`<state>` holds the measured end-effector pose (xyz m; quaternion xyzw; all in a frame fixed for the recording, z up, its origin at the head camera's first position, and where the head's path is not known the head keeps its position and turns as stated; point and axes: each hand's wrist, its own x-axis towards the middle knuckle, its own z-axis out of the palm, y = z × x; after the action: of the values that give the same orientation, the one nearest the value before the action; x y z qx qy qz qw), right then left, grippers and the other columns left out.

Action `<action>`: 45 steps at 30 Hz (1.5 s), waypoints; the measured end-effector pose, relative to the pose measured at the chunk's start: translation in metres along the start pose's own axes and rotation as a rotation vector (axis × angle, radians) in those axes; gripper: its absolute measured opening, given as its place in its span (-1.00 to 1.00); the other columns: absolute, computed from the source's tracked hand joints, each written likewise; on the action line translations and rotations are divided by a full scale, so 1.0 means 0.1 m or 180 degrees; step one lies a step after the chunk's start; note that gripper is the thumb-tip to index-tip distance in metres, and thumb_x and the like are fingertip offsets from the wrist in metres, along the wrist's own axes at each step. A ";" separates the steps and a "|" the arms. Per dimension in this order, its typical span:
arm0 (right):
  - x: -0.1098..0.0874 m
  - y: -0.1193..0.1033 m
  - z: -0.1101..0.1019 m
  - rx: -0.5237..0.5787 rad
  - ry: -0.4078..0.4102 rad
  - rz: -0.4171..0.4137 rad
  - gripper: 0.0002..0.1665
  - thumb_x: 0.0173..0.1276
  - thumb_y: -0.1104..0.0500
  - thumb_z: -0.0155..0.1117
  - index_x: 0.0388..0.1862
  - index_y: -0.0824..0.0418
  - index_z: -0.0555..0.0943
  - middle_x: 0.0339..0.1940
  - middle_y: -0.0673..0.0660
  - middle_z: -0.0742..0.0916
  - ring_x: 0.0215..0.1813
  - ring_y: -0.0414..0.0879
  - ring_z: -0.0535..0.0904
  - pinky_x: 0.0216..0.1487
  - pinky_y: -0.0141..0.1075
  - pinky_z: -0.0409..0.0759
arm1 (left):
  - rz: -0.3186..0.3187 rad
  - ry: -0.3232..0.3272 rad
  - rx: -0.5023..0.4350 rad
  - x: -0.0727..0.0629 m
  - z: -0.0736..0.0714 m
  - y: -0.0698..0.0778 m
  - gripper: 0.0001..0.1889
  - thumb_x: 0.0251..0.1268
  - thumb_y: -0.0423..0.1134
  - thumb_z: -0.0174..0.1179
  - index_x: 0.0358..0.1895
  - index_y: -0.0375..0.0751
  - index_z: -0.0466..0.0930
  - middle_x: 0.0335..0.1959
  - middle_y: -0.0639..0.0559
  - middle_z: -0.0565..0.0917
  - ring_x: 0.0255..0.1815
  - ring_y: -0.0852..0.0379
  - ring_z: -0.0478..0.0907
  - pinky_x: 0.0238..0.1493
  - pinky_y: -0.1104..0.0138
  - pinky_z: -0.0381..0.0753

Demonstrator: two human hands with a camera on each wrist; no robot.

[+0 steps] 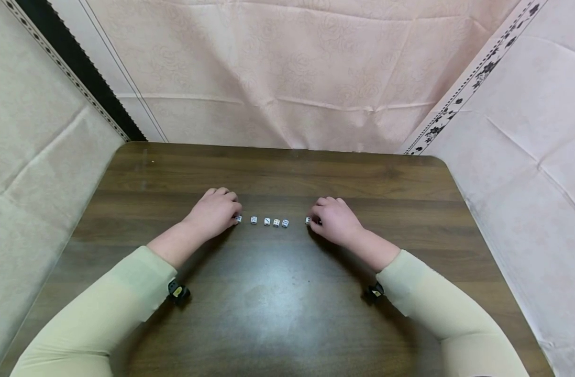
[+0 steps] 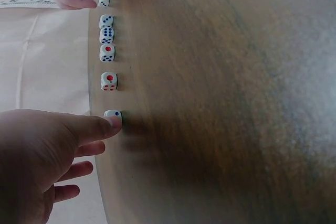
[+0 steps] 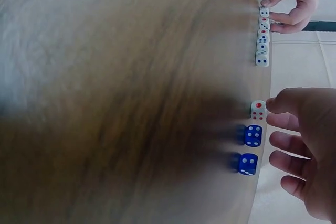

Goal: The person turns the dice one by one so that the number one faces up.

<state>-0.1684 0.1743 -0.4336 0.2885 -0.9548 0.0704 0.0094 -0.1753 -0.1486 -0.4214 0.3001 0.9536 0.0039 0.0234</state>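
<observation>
White dice with red and blue pips stand in a row on the table. My left hand (image 1: pixel 214 212) is at the row's left end, pinching a white die (image 2: pixel 114 114) between thumb and index finger. Several more white dice (image 2: pixel 107 53) stand between the hands. Beside my right hand (image 1: pixel 336 221) is another white die (image 3: pixel 258 109), one red pip on top, with the thumb tip right at its side. Two blue dice (image 3: pixel 253 136) with white pips stand beyond it, under the loosely bent right fingers and mostly hidden in the head view.
The dark wooden table (image 1: pixel 278 314) has rounded far corners. A pale pink patterned cloth (image 1: pixel 292 63) hangs behind its far edge, and white cloths (image 1: pixel 528 131) line both sides. A dark strap device (image 1: pixel 178 291) is worn at each sleeve cuff.
</observation>
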 end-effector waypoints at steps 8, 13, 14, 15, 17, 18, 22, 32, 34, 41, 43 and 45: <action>0.01 0.00 0.04 -0.0093 0.0048 -0.0015 -0.85 0.33 0.04 0.36 -0.28 0.10 0.72 -0.27 0.01 0.64 -0.16 0.00 0.55 -0.06 -0.05 0.45 | -0.0012 0.0020 -0.0001 0.00 -0.01 0.02 -0.85 0.22 -0.16 0.42 -0.22 -0.10 0.75 -0.12 -0.06 0.65 0.09 -0.12 0.48 0.19 -0.01 0.39; 0.01 0.00 0.04 -0.0089 0.0006 -0.0025 -0.85 0.33 0.06 0.36 -0.25 0.10 0.74 -0.26 0.02 0.65 -0.14 0.01 0.55 -0.04 -0.04 0.46 | -0.0019 0.0029 -0.0015 0.00 -0.03 0.02 -0.85 0.21 -0.16 0.42 -0.21 -0.11 0.75 -0.12 -0.07 0.65 0.09 -0.12 0.48 0.19 -0.01 0.39; 0.01 0.00 0.04 -0.0080 -0.0004 -0.0031 -0.85 0.34 0.06 0.36 -0.24 0.10 0.74 -0.26 0.02 0.65 -0.14 0.00 0.55 -0.04 -0.05 0.46 | -0.0024 0.0027 -0.0016 0.00 -0.03 0.02 -0.85 0.21 -0.16 0.42 -0.21 -0.11 0.75 -0.12 -0.07 0.65 0.09 -0.12 0.48 0.19 -0.01 0.39; 0.01 0.00 0.04 -0.0071 -0.0010 -0.0040 -0.85 0.34 0.07 0.36 -0.23 0.10 0.74 -0.25 0.02 0.65 -0.14 0.00 0.55 -0.04 -0.05 0.46 | -0.0030 0.0024 -0.0015 -0.01 -0.03 0.02 -0.85 0.21 -0.16 0.42 -0.21 -0.11 0.75 -0.12 -0.07 0.65 0.10 -0.12 0.48 0.20 -0.01 0.39; 0.01 0.00 0.04 -0.0058 -0.0009 -0.0057 -0.86 0.34 0.08 0.36 -0.23 0.10 0.74 -0.26 0.02 0.65 -0.14 0.00 0.55 -0.06 -0.06 0.45 | -0.0041 0.0017 -0.0020 -0.01 -0.02 0.02 -0.85 0.21 -0.16 0.42 -0.21 -0.10 0.75 -0.12 -0.07 0.65 0.09 -0.12 0.47 0.19 -0.01 0.39; 0.01 0.00 0.04 -0.0054 -0.0006 -0.0068 -0.86 0.34 0.08 0.36 -0.23 0.11 0.74 -0.26 0.02 0.65 -0.15 0.00 0.55 -0.07 -0.06 0.45 | -0.0045 0.0013 -0.0021 -0.01 -0.02 0.02 -0.85 0.21 -0.16 0.42 -0.21 -0.10 0.75 -0.12 -0.07 0.65 0.09 -0.12 0.47 0.19 -0.01 0.39; 0.02 0.00 0.04 -0.0071 0.0023 -0.0113 -0.87 0.33 0.09 0.37 -0.24 0.10 0.75 -0.27 0.02 0.65 -0.15 0.00 0.55 -0.11 -0.08 0.44 | -0.0074 0.0001 -0.0031 -0.01 -0.02 0.01 -0.86 0.21 -0.17 0.42 -0.22 -0.10 0.75 -0.11 -0.07 0.65 0.10 -0.12 0.47 0.21 -0.01 0.38; 0.03 -0.01 0.01 -0.0110 -0.0023 -0.0209 -0.91 0.32 0.13 0.35 -0.28 0.08 0.76 -0.35 -0.01 0.60 -0.23 -0.02 0.51 -0.16 -0.10 0.42 | -0.0065 0.0018 -0.0023 -0.01 0.01 0.00 -0.87 0.21 -0.17 0.42 -0.23 -0.10 0.75 -0.12 -0.06 0.64 0.10 -0.12 0.47 0.22 -0.01 0.37; 0.02 -0.01 0.00 -0.0133 -0.0028 -0.0245 -0.91 0.32 0.14 0.35 -0.29 0.08 0.77 -0.36 -0.01 0.60 -0.23 -0.01 0.51 -0.18 -0.09 0.42 | -0.0064 0.0009 -0.0014 -0.01 0.01 0.00 -0.87 0.21 -0.17 0.41 -0.23 -0.10 0.75 -0.12 -0.06 0.64 0.09 -0.12 0.47 0.21 -0.01 0.37; 0.03 0.01 -0.01 -0.0208 -0.0054 -0.0283 -0.87 0.35 0.15 0.31 -0.31 0.07 0.79 -0.36 0.01 0.60 -0.24 0.01 0.53 -0.22 -0.10 0.42 | -0.0048 0.0017 -0.0005 -0.02 0.00 0.02 -0.86 0.21 -0.17 0.42 -0.22 -0.11 0.75 -0.11 -0.07 0.65 0.09 -0.12 0.47 0.20 -0.01 0.38; 0.03 0.01 -0.01 -0.0203 -0.0060 -0.0262 -0.87 0.35 0.16 0.30 -0.29 0.07 0.79 -0.36 0.01 0.61 -0.24 0.01 0.54 -0.22 -0.10 0.41 | -0.0039 0.0025 -0.0005 -0.02 0.00 0.02 -0.86 0.21 -0.17 0.42 -0.22 -0.11 0.75 -0.11 -0.07 0.65 0.09 -0.12 0.47 0.19 -0.01 0.38; 0.03 0.01 -0.01 -0.0188 -0.0071 -0.0245 -0.85 0.37 0.16 0.28 -0.25 0.07 0.79 -0.35 0.01 0.62 -0.23 0.02 0.55 -0.21 -0.10 0.42 | -0.0036 0.0030 -0.0013 -0.03 -0.01 0.02 -0.86 0.20 -0.17 0.42 -0.22 -0.10 0.75 -0.11 -0.07 0.65 0.08 -0.11 0.48 0.19 -0.01 0.39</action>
<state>-0.1716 0.1733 -0.4328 0.3253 -0.9448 0.0385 0.0100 -0.1719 -0.1482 -0.4205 0.2947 0.9554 0.0071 0.0196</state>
